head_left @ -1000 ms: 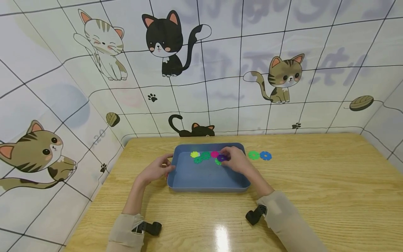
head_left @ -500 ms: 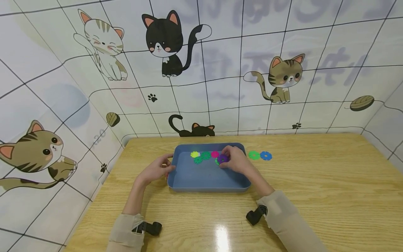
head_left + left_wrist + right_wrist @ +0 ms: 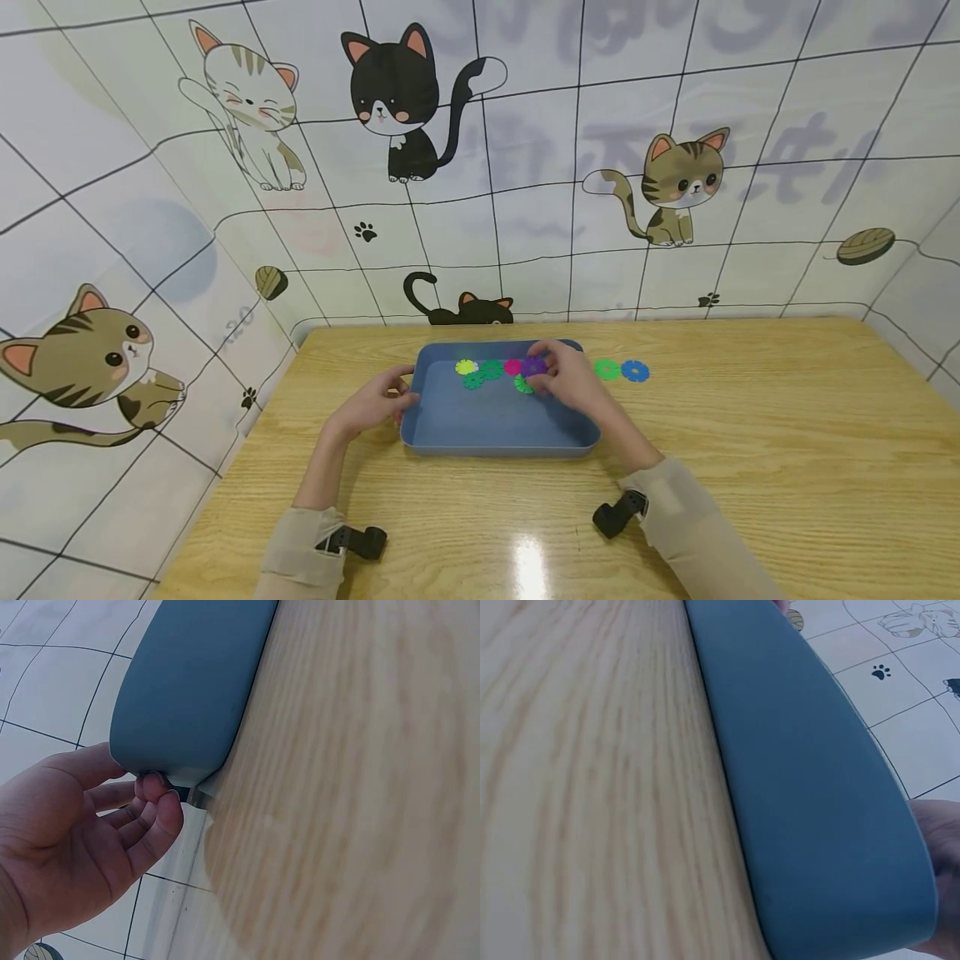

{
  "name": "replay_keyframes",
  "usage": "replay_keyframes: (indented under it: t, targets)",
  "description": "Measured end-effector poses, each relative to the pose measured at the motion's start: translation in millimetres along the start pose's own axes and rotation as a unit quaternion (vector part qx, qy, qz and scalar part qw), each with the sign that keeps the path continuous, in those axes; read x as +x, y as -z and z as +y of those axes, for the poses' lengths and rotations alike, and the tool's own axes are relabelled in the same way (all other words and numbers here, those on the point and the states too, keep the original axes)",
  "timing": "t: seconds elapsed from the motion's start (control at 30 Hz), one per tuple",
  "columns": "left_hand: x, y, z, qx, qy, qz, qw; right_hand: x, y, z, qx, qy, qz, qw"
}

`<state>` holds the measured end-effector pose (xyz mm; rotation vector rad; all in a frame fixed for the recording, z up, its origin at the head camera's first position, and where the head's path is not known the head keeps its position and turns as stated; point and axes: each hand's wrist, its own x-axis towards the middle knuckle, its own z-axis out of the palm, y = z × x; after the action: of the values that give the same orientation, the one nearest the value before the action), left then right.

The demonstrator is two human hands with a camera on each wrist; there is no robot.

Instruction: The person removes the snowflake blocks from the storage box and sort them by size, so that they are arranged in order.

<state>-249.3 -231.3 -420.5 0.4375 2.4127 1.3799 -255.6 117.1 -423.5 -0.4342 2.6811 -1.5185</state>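
My right hand (image 3: 567, 377) pinches a purple snowflake building disc (image 3: 533, 367) between thumb and fingers, over the right half of a blue-grey tray (image 3: 480, 429). Just below it in the head view, a bright green disc (image 3: 522, 384) is partly covered by the fingers. A pink disc (image 3: 512, 367) sits directly left of the purple one. Farther left are two dark green discs (image 3: 491, 370) and a yellow disc (image 3: 466, 367). At the tray's left side, my left hand (image 3: 371, 403) grips the edge with curled fingers. In the right wrist view the tray wall (image 3: 810, 772) hides most of the right hand.
Beyond the tray's right side, a light green disc (image 3: 607, 370) and a blue disc (image 3: 634, 371) lie on the wooden table (image 3: 750, 450). A wall covering with cartoon cats (image 3: 682, 187) rises behind the table. Both wrists carry a small black camera (image 3: 618, 514).
The purple disc, which overlapped the bright green one, has moved toward the tray's far side in my right hand, showing more of the green disc. My left hand stays at the tray.
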Motion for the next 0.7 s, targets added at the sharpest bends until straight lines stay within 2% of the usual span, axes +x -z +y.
replay_keyframes:
  t: [0.23, 0.5, 0.7]
  targets:
    - [0.0, -0.5, 0.2, -0.001, 0.004, 0.002, 1.0, -4.3, 11, -4, 0.048, 0.007, 0.017, 0.9987]
    - [-0.9, -0.1, 1.6, -0.002, 0.006, 0.002, 1.0, -10.5, 30, -4, 0.045, 0.01, 0.033, 0.9984]
    - [-0.9, -0.7, 2.8, 0.0, 0.008, 0.001, 1.0, -18.2, 46, 4, 0.011, 0.022, 0.054, 0.9982]
